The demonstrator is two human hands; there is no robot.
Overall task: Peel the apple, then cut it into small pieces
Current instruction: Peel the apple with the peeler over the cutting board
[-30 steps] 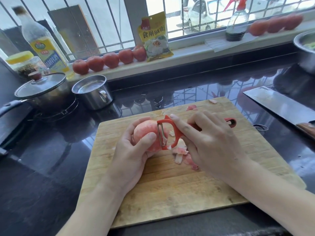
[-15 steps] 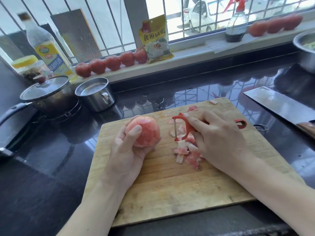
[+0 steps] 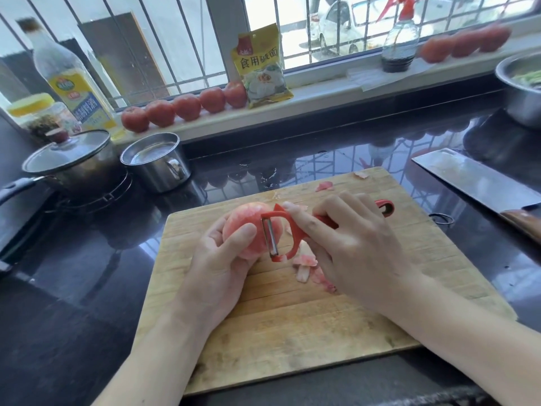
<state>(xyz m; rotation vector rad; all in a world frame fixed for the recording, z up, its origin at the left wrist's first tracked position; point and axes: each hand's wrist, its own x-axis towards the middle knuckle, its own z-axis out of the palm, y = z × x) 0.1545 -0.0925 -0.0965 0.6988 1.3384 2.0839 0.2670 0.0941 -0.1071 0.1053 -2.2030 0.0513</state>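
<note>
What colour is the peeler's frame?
Red, with a metal blade; the peeler shows clearly in the head view.

Dark, glossy kitchen counter [image 3: 292,159] holding a wooden cutting board [image 3: 292,332].

On the board lie pink peel scraps [image 3: 307,266]. Directly on the counter — a cleaver [image 3: 468,177] to the right, a steel cup [image 3: 156,162] at back left, a metal bowl [image 3: 521,92] at far right.

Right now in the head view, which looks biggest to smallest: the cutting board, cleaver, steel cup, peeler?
1. cutting board
2. cleaver
3. steel cup and peeler: look alike; the peeler sits nearer and partly under the right hand, so unranked.
</note>
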